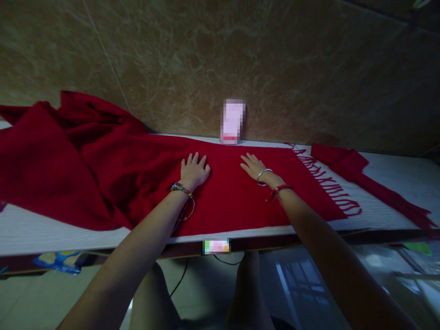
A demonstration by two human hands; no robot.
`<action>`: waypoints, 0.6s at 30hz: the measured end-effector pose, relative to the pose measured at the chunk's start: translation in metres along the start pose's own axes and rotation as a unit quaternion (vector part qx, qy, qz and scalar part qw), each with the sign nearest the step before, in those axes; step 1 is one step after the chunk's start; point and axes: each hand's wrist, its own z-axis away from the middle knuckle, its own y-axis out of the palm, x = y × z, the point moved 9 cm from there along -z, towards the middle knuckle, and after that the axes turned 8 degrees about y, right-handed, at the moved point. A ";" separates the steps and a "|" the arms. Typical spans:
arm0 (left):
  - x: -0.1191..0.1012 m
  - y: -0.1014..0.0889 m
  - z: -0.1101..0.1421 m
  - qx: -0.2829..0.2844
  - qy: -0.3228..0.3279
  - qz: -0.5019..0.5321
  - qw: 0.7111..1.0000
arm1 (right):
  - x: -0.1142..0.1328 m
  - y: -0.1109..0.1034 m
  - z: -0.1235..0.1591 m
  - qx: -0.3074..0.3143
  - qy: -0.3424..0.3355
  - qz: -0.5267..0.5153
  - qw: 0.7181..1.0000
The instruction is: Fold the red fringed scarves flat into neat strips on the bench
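Note:
A long red scarf (227, 197) with a fringe along its right end lies along a narrow white table. Its middle and right stretch is spread flat, while the left part is bunched and folded over itself. My left hand (194, 172) rests palm down on the scarf with fingers spread, near where the flat part meets the folds. Farther right, my right hand (255, 167) also lies flat on the cloth, fingers stretched out toward the left. Neither hand grips anything. Bracelets circle both wrists.
The white table (405, 176) runs along a brown marbled wall (192, 64). A pink, blurred-out box (233, 120) leans against that wall. Another strip of red cloth (371, 181) lies beyond the fringe. A small blurred screen (216, 246) sits at the front edge, with a dark cable below.

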 end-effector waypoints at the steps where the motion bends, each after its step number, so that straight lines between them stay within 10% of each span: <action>1: 0.000 0.000 0.000 -0.002 0.002 -0.001 1.000 | 0.014 0.004 -0.002 0.007 -0.023 0.002 1.000; 9: 0.001 -0.001 0.000 0.002 0.001 -0.009 1.000 | 0.057 0.013 0.001 0.022 -0.083 0.021 0.996; 18: 0.004 -0.001 -0.001 0.010 0.010 -0.015 1.000 | -0.053 -0.004 0.003 0.005 0.061 0.027 0.998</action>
